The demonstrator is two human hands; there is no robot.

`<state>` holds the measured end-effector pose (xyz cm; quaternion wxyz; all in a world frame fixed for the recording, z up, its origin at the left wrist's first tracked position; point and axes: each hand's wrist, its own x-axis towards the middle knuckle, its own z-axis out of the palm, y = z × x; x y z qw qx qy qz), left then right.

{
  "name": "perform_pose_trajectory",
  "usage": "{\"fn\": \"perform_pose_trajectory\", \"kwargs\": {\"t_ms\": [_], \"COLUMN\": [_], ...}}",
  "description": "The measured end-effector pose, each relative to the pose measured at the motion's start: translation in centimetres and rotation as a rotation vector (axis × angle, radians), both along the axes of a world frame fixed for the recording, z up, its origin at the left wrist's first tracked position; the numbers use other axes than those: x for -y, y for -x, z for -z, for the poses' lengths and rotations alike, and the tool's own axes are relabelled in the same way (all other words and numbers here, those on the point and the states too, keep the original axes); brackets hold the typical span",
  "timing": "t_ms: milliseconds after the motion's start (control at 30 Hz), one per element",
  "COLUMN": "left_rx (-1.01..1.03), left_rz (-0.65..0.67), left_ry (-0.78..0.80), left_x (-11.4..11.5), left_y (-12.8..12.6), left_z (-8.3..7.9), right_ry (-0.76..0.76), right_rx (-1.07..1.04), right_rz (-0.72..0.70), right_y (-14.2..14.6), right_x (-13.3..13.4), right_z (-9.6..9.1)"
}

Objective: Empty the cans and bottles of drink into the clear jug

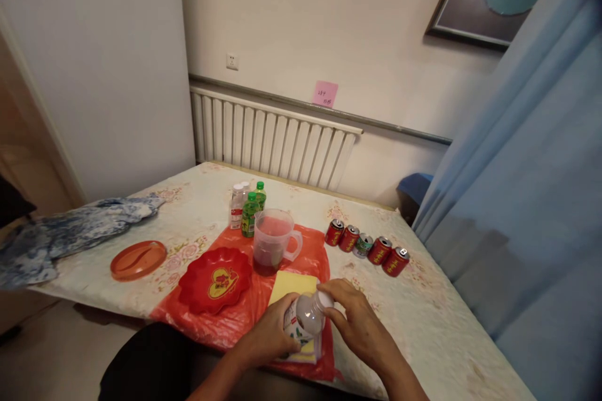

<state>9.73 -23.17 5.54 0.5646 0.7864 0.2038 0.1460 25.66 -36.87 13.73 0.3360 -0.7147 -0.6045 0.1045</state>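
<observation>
My left hand point(277, 333) is wrapped round the body of a clear plastic bottle point(308, 314) with a printed label. The bottle is tilted to the right, over the red sheet. With thumb and fingers, my right hand point(355, 319) grips the white cap point(323, 298) on its neck. Beneath the bottle lies a yellow cloth point(294, 282), partly covered by it. Just beyond stands a translucent measuring jug point(273, 241) holding dark liquid, its handle to the right. A red scalloped tray point(215, 280) with a gold heart print sits left of the jug.
Behind the jug stand green-capped bottles point(250, 216) and white-capped bottles point(236, 208). Several drink cans point(369, 247) form a row at right. An orange lid point(138, 260) and a blue-white cloth point(84, 229) lie left. A red plastic sheet point(313, 241) covers part of the flowered tabletop point(423, 319).
</observation>
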Motion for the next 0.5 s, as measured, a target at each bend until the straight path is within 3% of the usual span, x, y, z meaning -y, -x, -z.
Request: {"fn": "perform_pose_trajectory", "kwargs": {"t_ms": [300,500], "left_rx": [0.011,0.038], "left_rz": [0.021,-0.015], "left_ry": [0.025,0.079], "left_x": [0.05,-0.2], "left_y": [-0.1,-0.4], "left_z": [-0.08,0.03], "right_ry": [-0.006,-0.064], "right_rx": [-0.009,-0.147], "right_rz": [0.01,0.057], "right_y": [0.1,-0.09], "right_x": [-0.14,-0.43], "right_z": [-0.02,0.81]}}
